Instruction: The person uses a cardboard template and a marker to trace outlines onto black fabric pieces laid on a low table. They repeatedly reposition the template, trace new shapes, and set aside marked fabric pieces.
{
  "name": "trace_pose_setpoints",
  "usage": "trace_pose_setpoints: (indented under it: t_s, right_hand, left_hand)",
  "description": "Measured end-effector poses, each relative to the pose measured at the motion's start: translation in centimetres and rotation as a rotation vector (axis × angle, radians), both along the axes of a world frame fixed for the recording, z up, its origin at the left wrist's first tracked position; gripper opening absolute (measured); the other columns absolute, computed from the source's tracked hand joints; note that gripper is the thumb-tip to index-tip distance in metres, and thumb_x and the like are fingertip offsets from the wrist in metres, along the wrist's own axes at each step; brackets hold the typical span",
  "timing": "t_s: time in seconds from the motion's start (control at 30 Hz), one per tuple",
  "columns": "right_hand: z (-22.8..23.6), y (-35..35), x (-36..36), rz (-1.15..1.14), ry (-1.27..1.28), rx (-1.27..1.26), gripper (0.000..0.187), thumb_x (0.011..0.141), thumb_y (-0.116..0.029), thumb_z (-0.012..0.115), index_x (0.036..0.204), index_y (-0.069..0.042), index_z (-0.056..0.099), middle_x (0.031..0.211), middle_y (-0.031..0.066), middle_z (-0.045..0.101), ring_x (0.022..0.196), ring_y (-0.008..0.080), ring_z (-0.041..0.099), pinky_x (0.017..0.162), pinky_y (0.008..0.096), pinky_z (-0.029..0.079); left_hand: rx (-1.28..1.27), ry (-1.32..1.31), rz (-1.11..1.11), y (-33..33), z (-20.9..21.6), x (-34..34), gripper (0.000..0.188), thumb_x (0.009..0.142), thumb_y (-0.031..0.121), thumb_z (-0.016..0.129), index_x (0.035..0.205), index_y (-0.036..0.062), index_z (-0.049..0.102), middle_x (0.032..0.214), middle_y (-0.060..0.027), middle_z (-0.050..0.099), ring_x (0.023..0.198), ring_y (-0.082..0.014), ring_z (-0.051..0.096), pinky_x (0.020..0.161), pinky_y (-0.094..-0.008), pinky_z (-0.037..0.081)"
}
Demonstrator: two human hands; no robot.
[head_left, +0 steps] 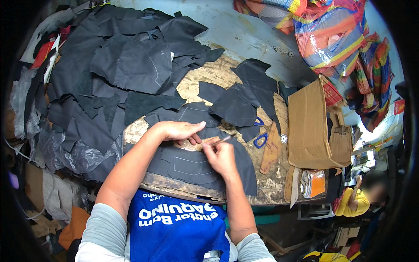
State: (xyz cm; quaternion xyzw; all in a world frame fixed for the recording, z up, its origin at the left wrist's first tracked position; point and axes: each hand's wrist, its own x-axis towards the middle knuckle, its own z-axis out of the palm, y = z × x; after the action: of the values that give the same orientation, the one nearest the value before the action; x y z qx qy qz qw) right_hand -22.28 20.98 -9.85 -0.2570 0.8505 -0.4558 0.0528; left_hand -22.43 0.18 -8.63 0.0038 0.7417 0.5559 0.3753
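My right hand (221, 158) pinches a slim pen (226, 139), its shaft pointing up and to the right. Left of it, my left hand (185, 131) is held over the black sheet material with its thumb stretched out and its other fingers angled down. Below both hands lies a black piece (192, 165) that looks like leather, with a pale rectangular outline drawn on it. A tan patch (192, 145) shows between the hands; whether it is a pattern piece or bare table I cannot tell. Another outlined black piece (194, 112) lies just beyond my left hand.
Black sheets (131, 61) are heaped at the left and back of the wooden table (273, 190). Blue-handled scissors (260, 140) lie right of my hands, by a flat brown strip (270, 148). A cardboard box (307, 124) stands at the right; a person in yellow (353, 201) is beyond.
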Motion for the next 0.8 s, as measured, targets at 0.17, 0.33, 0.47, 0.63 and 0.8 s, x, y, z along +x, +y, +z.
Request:
trace_pose_setpoints:
  t_s: [0.17,0.33,0.47,0.63,0.8]
  right_hand:
    - [0.0,3.0,-2.7,-0.251,0.258,0.121,0.015,0.085,-0.011,0.062,0.079,0.003,0.063,0.061,0.0080,0.062,0.058,0.0097,0.059,0.053,0.0283,0.046]
    - [-2.9,2.1,-1.2,-0.303,-0.040,-0.474,0.019,0.092,-0.014,0.057,0.082,0.002,0.062,0.074,0.0063,0.065,0.066,0.0098,0.060,0.063,0.0229,0.047]
    - [-4.4,1.9,-0.8,-0.312,0.056,-0.364,0.018,0.092,-0.013,0.057,0.082,0.001,0.062,0.072,0.0035,0.064,0.063,0.0059,0.054,0.060,0.0210,0.044]
    - [-4.6,2.1,-0.8,-0.260,0.194,-0.284,0.017,0.091,-0.010,0.057,0.082,0.002,0.064,0.071,0.0031,0.063,0.063,0.0058,0.053,0.058,0.0212,0.043]
    - [-4.3,1.8,-0.7,-0.296,0.172,-0.286,0.014,0.088,-0.008,0.058,0.081,0.003,0.064,0.072,0.0090,0.065,0.064,0.0140,0.060,0.060,0.0257,0.047]
  left_hand:
    - [-0.102,0.123,-0.044,0.6,0.7,0.5,0.079,0.094,0.065,0.023,0.144,0.0044,0.029,0.121,-0.0135,0.061,0.109,-0.0210,0.059,0.091,-0.0297,0.045]
    - [-0.592,0.829,0.160,3.2,-0.5,3.4,0.053,0.068,0.037,0.077,0.110,0.0079,0.066,0.102,-0.0143,0.063,0.101,-0.0322,0.057,0.090,-0.0385,0.046]
    - [-0.733,0.966,0.586,2.3,-2.1,4.5,0.030,0.061,0.029,0.082,0.082,0.0094,0.073,0.090,-0.0066,0.061,0.090,-0.0256,0.055,0.079,-0.0367,0.048]
    - [-0.757,0.895,0.647,0.8,-2.9,4.2,0.030,0.061,0.029,0.081,0.081,0.0090,0.071,0.092,-0.0047,0.060,0.094,-0.0241,0.054,0.079,-0.0374,0.045]
    - [-0.774,0.883,0.647,1.1,-3.0,4.3,0.030,0.061,0.031,0.081,0.081,0.0102,0.071,0.096,-0.0034,0.060,0.098,-0.0229,0.052,0.086,-0.0408,0.036]
